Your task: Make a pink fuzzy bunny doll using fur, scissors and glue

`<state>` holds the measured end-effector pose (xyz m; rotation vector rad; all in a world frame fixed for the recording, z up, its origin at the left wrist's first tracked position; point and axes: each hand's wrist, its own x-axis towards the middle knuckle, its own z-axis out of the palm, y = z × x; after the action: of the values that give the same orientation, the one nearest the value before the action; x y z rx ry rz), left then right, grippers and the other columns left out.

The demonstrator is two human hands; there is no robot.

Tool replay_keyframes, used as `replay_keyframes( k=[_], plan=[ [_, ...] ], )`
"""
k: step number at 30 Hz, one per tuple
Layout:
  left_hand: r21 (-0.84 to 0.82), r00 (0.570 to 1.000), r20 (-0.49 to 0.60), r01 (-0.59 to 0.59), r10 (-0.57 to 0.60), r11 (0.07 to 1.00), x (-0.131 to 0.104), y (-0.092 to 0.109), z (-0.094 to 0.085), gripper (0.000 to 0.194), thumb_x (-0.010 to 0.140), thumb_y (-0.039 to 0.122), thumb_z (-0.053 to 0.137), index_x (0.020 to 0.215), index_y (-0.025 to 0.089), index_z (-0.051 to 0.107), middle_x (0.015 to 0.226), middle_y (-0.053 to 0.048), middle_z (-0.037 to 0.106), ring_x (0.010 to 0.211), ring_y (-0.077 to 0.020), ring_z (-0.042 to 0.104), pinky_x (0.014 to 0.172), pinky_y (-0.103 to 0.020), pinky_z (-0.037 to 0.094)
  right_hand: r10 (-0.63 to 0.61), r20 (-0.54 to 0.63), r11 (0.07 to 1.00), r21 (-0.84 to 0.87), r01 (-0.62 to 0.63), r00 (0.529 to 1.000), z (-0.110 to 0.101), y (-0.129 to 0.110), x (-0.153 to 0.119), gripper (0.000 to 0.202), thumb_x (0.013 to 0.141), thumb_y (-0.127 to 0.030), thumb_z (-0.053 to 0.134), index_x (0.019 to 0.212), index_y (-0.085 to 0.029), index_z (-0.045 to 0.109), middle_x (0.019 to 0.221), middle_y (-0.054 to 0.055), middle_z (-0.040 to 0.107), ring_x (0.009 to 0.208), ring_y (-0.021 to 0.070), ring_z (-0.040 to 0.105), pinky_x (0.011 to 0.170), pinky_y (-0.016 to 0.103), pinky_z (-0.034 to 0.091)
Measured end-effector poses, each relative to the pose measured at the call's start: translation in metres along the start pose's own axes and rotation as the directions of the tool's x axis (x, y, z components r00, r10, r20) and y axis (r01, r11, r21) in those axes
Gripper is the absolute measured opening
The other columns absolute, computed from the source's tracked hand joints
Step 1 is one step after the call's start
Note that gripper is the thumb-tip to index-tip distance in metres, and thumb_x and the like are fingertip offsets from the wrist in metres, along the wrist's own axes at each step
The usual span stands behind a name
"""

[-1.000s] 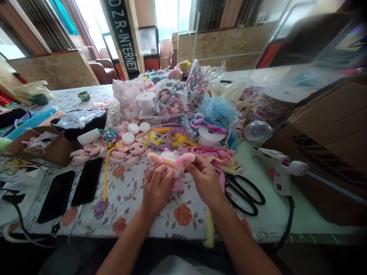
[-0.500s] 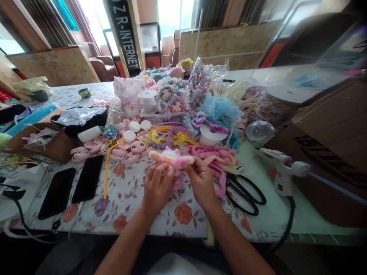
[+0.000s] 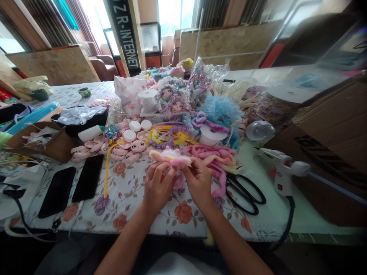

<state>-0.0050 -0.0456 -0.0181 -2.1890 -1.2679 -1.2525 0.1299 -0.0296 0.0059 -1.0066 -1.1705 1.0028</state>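
A fluffy pink and yellow piece (image 3: 169,157) with a whitish rounded part on top is held between both hands above the flowered tablecloth (image 3: 129,208). My left hand (image 3: 157,183) is closed round its left and lower side. The thumb and fingers of my right hand (image 3: 199,183) pinch its right end. Under the hands hangs more pink fluffy material, partly hidden by the fingers. Pink fuzzy strips (image 3: 218,154) lie just right of my right hand, with black-handled scissors (image 3: 245,194) beside them.
Pink doll faces (image 3: 137,146), white round lids (image 3: 129,135) and a white spool (image 3: 212,133) lie behind the hands. Two black phones (image 3: 87,179) are at the left. On the right are a white glue gun (image 3: 282,172) and a cardboard box (image 3: 329,152).
My right hand has shifted slightly left along the fluffy piece, its fingers now nearer the middle. My left hand has stayed in place.
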Motion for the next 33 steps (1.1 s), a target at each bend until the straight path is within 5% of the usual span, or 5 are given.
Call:
replay_keyframes(
  k=[20, 24, 27, 30, 33],
  plan=[
    [-0.034, 1.000, -0.007, 0.015, -0.015, 0.999, -0.001, 0.000, -0.005, 0.032, 0.080, 0.011, 0.066, 0.110, 0.020, 0.059, 0.107, -0.011, 0.059, 0.105, -0.0232, 0.056, 0.093, -0.038, 0.050, -0.392, 0.155, 0.730, -0.547, 0.409, 0.907, 0.001, 0.010, 0.001, 0.011, 0.094, -0.022, 0.046, 0.088, -0.021, 0.056, 0.083, 0.004, 0.061, 0.081, 0.0195, 0.057, 0.072, 0.031, 0.043],
    [-0.184, 0.948, -0.175, 0.233, -0.265, 0.955, -0.004, -0.020, -0.014, 0.057, 0.068, 0.025, 0.081, 0.118, 0.024, 0.054, 0.108, -0.007, 0.057, 0.108, -0.0235, 0.056, 0.098, -0.041, 0.047, -0.410, 0.164, 0.719, -0.548, 0.428, 0.897, -0.002, 0.012, 0.001, 0.012, 0.094, -0.022, 0.046, 0.087, -0.019, 0.056, 0.082, 0.004, 0.060, 0.079, 0.0189, 0.056, 0.070, 0.030, 0.042],
    [-0.526, 0.820, 0.189, 0.549, -0.540, 0.650, 0.000, -0.047, -0.013, 0.092, 0.060, 0.036, 0.085, 0.138, 0.028, 0.037, 0.131, -0.011, 0.048, 0.125, -0.0288, 0.048, 0.101, -0.043, 0.046, -0.385, 0.144, 0.741, -0.541, 0.398, 0.912, -0.002, 0.013, 0.002, 0.012, 0.092, -0.022, 0.048, 0.084, -0.019, 0.055, 0.079, 0.003, 0.059, 0.076, 0.0179, 0.055, 0.068, 0.029, 0.041],
    [-0.601, 0.663, 0.636, 0.747, -0.396, 0.284, 0.013, -0.066, -0.007, 0.106, 0.057, 0.034, 0.086, 0.146, 0.027, 0.028, 0.141, -0.014, 0.043, 0.126, -0.0337, 0.048, 0.096, -0.041, 0.049, -0.333, 0.117, 0.772, -0.535, 0.342, 0.936, -0.001, 0.011, 0.003, 0.013, 0.091, -0.025, 0.050, 0.082, -0.018, 0.056, 0.076, 0.002, 0.057, 0.072, 0.0171, 0.054, 0.066, 0.028, 0.040],
    [-0.559, 0.596, 0.753, 0.803, -0.278, 0.209, 0.025, -0.068, 0.000, 0.100, 0.056, 0.030, 0.085, 0.143, 0.023, 0.037, 0.133, -0.013, 0.054, 0.119, -0.0337, 0.053, 0.093, -0.040, 0.050, -0.214, 0.106, 0.843, -0.482, 0.238, 0.971, -0.002, 0.004, 0.007, 0.016, 0.089, -0.031, 0.054, 0.080, -0.018, 0.058, 0.072, 0.001, 0.057, 0.067, 0.0159, 0.053, 0.063, 0.027, 0.039]
  ],
)
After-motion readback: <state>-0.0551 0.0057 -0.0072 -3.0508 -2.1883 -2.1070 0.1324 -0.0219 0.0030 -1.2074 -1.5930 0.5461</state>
